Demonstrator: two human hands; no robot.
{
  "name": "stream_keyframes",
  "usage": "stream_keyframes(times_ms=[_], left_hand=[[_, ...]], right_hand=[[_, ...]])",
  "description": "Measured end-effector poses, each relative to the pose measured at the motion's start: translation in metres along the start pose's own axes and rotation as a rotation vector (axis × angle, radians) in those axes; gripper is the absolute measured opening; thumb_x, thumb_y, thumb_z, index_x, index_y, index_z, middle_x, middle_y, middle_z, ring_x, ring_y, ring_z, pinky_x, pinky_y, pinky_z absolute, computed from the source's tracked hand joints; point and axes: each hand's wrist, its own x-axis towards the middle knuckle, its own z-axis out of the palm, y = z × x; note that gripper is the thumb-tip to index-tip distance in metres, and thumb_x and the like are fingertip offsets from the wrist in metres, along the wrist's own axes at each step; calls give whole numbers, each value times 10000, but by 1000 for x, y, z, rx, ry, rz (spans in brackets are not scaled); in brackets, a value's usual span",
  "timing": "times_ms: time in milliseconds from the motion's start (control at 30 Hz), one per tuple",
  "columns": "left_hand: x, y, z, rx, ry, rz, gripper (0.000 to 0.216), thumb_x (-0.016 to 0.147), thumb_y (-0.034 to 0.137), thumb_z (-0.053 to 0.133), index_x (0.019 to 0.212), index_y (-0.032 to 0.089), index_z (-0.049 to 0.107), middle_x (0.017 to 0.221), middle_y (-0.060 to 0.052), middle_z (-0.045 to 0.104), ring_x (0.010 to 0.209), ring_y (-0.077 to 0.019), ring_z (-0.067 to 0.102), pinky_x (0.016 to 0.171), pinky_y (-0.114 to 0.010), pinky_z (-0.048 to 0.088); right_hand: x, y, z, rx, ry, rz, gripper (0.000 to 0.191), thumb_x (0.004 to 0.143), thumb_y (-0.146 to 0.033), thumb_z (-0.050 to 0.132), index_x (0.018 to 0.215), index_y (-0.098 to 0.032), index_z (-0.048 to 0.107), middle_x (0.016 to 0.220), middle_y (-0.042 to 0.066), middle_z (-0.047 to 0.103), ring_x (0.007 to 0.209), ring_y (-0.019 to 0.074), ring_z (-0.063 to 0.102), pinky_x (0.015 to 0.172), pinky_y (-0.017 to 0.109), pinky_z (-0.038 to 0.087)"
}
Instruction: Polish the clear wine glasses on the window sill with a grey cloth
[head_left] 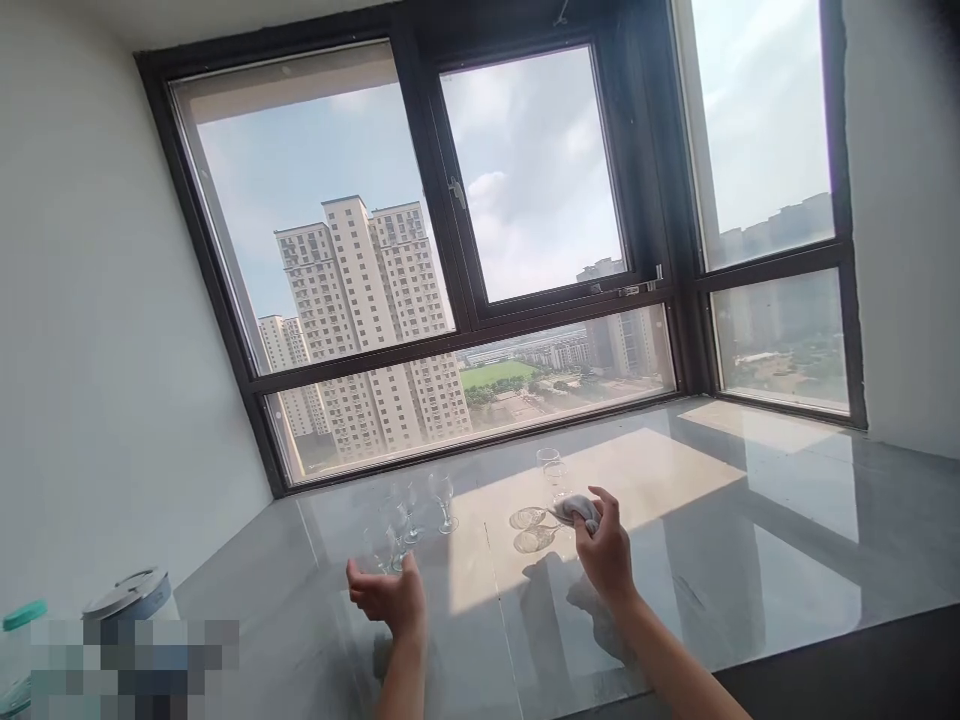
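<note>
The right hand (604,556) is closed around a grey cloth (577,510), with two tipped glasses (528,530) just left of it on the desk (750,540). The left hand (391,597) is cupped palm-up, a stemmed glass (382,549) at its fingertips; I cannot tell whether it grips it.

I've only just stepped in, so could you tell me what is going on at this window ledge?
A person is at a grey stone ledge under a large window. Their right hand grips a bunched grey cloth beside two stemmed glasses lying on their sides, with one more glass upright just behind. Their left hand is open, palm up, close to a cluster of upright stemmed glasses.
</note>
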Motion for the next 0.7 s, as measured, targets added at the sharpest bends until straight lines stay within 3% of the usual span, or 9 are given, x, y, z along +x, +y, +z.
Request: stream_keyframes(times_ms=[67, 133, 200, 300, 400, 500, 600, 700], left_hand=[[7, -7, 5, 19, -167, -126, 659, 860, 369, 464, 1452, 245, 203, 1384, -179, 510, 1262, -362, 530, 1002, -513, 424], [6, -12, 11, 21, -325, -124, 459, 897, 326, 387, 1350, 258, 381, 1232, -125, 640, 1120, -293, 639, 924, -431, 488], [-6, -12, 14, -1, -427, 28, 349, 919, 286, 327, 1215, 250, 508, 1105, -92, 695, 1026, -246, 672, 859, -366, 520], [-37, -2, 18, -80, -554, 440, 338, 919, 250, 324, 1145, 239, 576, 1106, -80, 698, 1058, -226, 648, 931, -350, 504], [-69, 13, 20, -119, -708, 733, 435, 925, 225, 322, 1299, 233, 544, 1142, -80, 685, 1088, -216, 630, 966, -345, 493], [-87, 25, 25, -31, -854, 831, 523, 949, 236, 322, 1462, 254, 423, 1092, -69, 703, 1016, -214, 652, 915, -341, 517], [-91, 33, 35, 58, -874, 857, 560, 956, 244, 356, 1516, 250, 364, 1176, -80, 701, 1053, -226, 654, 917, -338, 513], [-91, 38, 46, 120, -791, 863, 563, 942, 197, 376, 1505, 219, 400, 1309, -103, 646, 1138, -249, 628, 941, -346, 492]], right_hand=[[0, 0, 0, -17, -5, -15, 425, 840, -343, 494, 1245, -214, 487, 929, 84, 694, 728, 234, 666, 637, 325, 504], [-1, 2, 0, -30, -12, -28, 426, 840, -341, 493, 1246, -213, 489, 942, 87, 704, 743, 236, 676, 653, 329, 512], [-2, 3, 1, -34, -27, -36, 432, 843, -341, 493, 1256, -214, 487, 964, 89, 708, 765, 235, 684, 671, 333, 520], [-2, 4, 2, -24, -58, -31, 434, 847, -329, 489, 1265, -211, 479, 986, 93, 705, 780, 231, 688, 690, 333, 527], [-3, 2, 2, -29, -103, -28, 427, 834, -308, 490, 1249, -208, 489, 961, 85, 705, 756, 225, 683, 681, 327, 524], [-5, -4, 2, -23, -161, -50, 429, 806, -279, 496, 1229, -212, 506, 910, 64, 706, 759, 232, 682, 679, 328, 520], [-9, -12, 2, 46, -230, -63, 449, 757, -246, 516, 1205, -225, 523, 811, 20, 688, 704, 222, 668, 669, 321, 516], [-13, -20, 2, 162, -320, -82, 435, 702, -222, 548, 1137, -246, 557, 691, -30, 647, 617, 198, 631, 632, 301, 508]])
